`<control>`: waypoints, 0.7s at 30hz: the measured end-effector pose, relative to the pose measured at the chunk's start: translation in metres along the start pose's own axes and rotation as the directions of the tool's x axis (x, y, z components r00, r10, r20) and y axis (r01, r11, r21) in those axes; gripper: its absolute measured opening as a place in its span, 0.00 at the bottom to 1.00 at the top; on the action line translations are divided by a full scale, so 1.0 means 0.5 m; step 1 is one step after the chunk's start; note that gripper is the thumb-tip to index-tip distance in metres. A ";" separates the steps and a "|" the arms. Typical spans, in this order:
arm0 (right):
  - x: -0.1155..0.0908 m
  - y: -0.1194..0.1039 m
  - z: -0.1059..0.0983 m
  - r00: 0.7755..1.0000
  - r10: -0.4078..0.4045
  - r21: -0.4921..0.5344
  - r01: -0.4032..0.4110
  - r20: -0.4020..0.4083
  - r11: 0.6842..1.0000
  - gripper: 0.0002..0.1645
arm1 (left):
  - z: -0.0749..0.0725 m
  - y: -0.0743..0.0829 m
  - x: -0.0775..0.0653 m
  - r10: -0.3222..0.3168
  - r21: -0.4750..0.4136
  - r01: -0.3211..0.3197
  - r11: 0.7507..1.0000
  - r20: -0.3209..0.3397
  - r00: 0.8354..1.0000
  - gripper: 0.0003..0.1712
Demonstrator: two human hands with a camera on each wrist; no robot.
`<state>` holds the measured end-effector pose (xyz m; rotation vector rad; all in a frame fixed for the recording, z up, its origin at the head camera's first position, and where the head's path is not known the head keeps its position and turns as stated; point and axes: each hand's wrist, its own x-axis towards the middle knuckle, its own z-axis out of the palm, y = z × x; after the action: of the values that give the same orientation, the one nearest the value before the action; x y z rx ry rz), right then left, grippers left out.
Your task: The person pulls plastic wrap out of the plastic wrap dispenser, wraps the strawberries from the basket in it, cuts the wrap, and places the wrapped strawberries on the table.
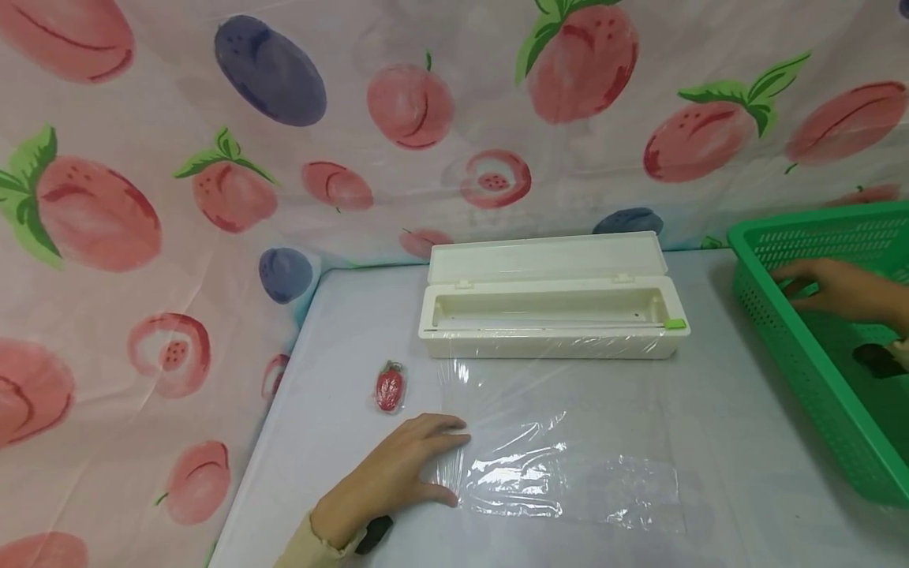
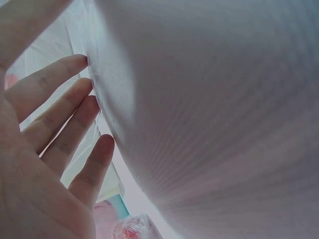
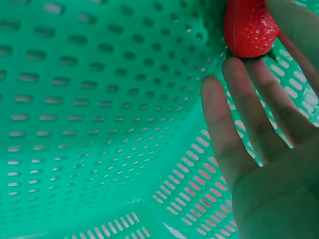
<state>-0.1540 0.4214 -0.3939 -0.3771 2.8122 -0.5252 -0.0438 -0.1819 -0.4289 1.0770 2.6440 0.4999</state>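
Observation:
Clear plastic wrap (image 1: 511, 473) stretches over the table from a white wrap dispenser box (image 1: 554, 345), whose lid stands raised. At the film's left edge my left hand (image 1: 405, 465) lies with fingers spread and thumb apart; its fingertips (image 2: 102, 144) touch the film. Just beyond that hand is a small red strawberry wrapped in film (image 1: 389, 388), partly seen low in the left wrist view. Inside the green basket (image 1: 788, 379), my right hand (image 3: 274, 134) holds a red strawberry (image 3: 249, 30) between thumb and fingertips, its green leaves against the fingers.
A green slide cutter (image 1: 675, 324) sits at the right end of the box's front rim. The basket's tall perforated walls surround my right hand. Behind the table hangs a fruit-patterned cloth (image 1: 341, 102), which also covers the left side.

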 end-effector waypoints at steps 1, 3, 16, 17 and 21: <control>0.000 0.002 0.002 1.000 -0.008 0.002 0.008 -0.012 1.000 0.27 | 0.000 0.000 0.000 -0.003 0.001 0.003 1.000 0.002 1.000 0.42; 0.000 0.007 0.006 0.999 -0.019 -0.008 0.019 -0.035 1.000 0.26 | 0.001 0.000 0.000 -0.003 0.004 0.003 1.000 0.004 1.000 0.43; 0.003 0.019 0.023 0.995 -0.045 0.017 0.047 -0.091 0.999 0.28 | -0.003 -0.001 -0.004 0.001 0.007 -0.001 1.000 0.002 1.000 0.43; 0.005 0.020 0.023 0.994 -0.045 0.031 0.048 -0.097 0.998 0.28 | -0.003 -0.001 -0.004 0.005 0.009 -0.005 1.000 -0.002 1.000 0.43; 0.005 0.028 0.020 0.993 -0.032 0.046 0.038 -0.116 0.998 0.28 | -0.001 -0.003 0.000 0.031 0.016 -0.030 0.999 -0.015 0.999 0.43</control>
<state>-0.1564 0.4302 -0.4089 -0.3990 2.9016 -0.6406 -0.0451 -0.1829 -0.4288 1.1242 2.6529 0.4963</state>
